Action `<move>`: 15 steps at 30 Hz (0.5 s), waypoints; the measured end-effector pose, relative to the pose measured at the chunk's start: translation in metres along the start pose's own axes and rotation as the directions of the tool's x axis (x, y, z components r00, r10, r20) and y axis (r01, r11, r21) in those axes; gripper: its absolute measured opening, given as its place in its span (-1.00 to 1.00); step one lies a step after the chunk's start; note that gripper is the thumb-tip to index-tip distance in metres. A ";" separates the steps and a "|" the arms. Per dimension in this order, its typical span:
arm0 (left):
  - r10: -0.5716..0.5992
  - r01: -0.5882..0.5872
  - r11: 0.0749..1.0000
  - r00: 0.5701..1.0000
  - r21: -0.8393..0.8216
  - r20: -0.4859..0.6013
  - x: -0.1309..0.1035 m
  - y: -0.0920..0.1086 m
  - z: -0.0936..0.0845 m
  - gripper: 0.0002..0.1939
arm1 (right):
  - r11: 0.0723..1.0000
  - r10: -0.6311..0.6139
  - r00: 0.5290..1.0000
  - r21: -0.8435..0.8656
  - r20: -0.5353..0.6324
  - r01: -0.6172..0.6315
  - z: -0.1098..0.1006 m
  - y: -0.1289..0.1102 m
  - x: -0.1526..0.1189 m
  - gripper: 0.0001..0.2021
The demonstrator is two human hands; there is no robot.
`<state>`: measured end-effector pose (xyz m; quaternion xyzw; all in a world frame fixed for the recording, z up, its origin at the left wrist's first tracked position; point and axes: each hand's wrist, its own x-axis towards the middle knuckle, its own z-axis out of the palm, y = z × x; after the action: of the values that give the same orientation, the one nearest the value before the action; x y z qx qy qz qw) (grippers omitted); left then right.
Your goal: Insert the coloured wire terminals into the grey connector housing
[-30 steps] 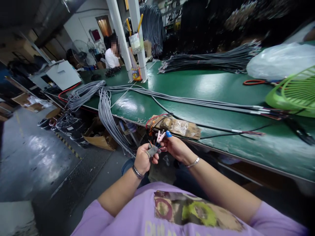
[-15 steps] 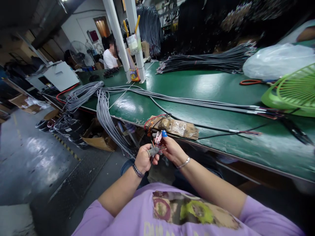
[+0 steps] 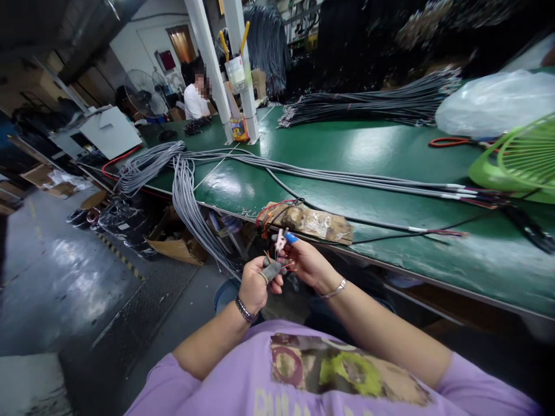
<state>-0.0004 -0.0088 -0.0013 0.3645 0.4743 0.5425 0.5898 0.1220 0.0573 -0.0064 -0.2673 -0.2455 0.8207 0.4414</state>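
My left hand (image 3: 259, 280), with a grey cover on its thumb, is closed on several thin coloured wires (image 3: 286, 266) whose ends fan out to the right. Just beside it, my right hand (image 3: 309, 261) wears a blue fingertip cover and pinches a small pinkish-white piece (image 3: 281, 239), its kind too small to make out. Both hands are in front of the bench edge. Just beyond them lies a worn wooden block (image 3: 323, 225) wrapped with clear tape, with orange and red wires at its left end.
Grey cables (image 3: 347, 178) run along the green bench (image 3: 373, 150) from a coiled bundle (image 3: 151, 164) hanging over the near edge. Black cables (image 3: 364, 107) lie farther back. A green fan (image 3: 520, 156) and a plastic bag (image 3: 498, 104) are at right. A person (image 3: 196, 99) sits beyond white posts.
The view has shifted slightly. My right hand has drawn a little to the right, its wrist farther from my left. The wires from my left hand show more spread out.
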 end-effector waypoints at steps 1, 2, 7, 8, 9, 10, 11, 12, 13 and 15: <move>0.020 -0.020 1.000 1.000 -0.003 -0.018 -0.001 0.000 0.001 -0.68 | 1.000 -0.013 1.000 -0.019 -0.002 0.013 0.000 0.000 0.000 -0.73; 0.035 -0.035 0.999 0.999 -0.006 -0.035 -0.001 -0.001 0.003 -0.69 | 0.999 -0.021 1.000 -0.031 -0.002 0.021 0.001 0.001 0.000 -0.73; 0.050 -0.050 0.999 0.995 -0.005 -0.089 0.003 0.000 0.006 -0.71 | 1.000 -0.013 1.000 0.009 -0.014 0.013 0.001 0.002 0.000 -0.67; 0.049 -0.050 0.999 0.995 -0.001 -0.092 0.004 0.000 0.006 -0.71 | 1.000 -0.005 1.000 0.017 -0.011 0.005 0.001 0.002 0.000 -0.68; 0.049 -0.049 0.999 0.994 0.003 -0.093 0.005 0.000 0.006 -0.70 | 1.000 0.002 1.000 0.022 -0.007 -0.002 0.001 0.002 0.000 -0.68; 0.048 -0.048 0.999 0.995 0.009 -0.092 0.006 0.000 0.006 -0.70 | 1.000 0.008 1.000 0.025 0.000 -0.008 0.001 0.003 0.001 -0.69; 0.047 -0.045 0.999 0.995 0.015 -0.091 0.007 0.000 0.007 -0.69 | 1.000 0.011 1.000 0.026 0.008 -0.011 0.001 0.003 0.002 -0.69; 0.044 -0.042 0.999 0.995 0.023 -0.089 0.007 0.000 0.007 -0.68 | 1.000 0.009 1.000 0.025 0.015 -0.009 0.000 0.004 0.003 -0.68; 0.040 -0.037 0.999 0.995 0.030 -0.089 0.008 0.000 0.007 -0.68 | 1.000 0.001 1.000 0.022 0.022 -0.002 0.000 0.004 0.004 -0.67; 0.031 -0.027 0.999 0.995 0.041 -0.091 0.009 -0.001 0.008 -0.67 | 1.000 -0.019 0.999 0.013 0.026 0.019 0.001 0.005 0.005 -0.64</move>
<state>0.0073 0.0009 -0.0017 0.3575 0.5063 0.5578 0.5521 0.1160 0.0591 -0.0105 -0.2517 -0.2486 0.8213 0.4476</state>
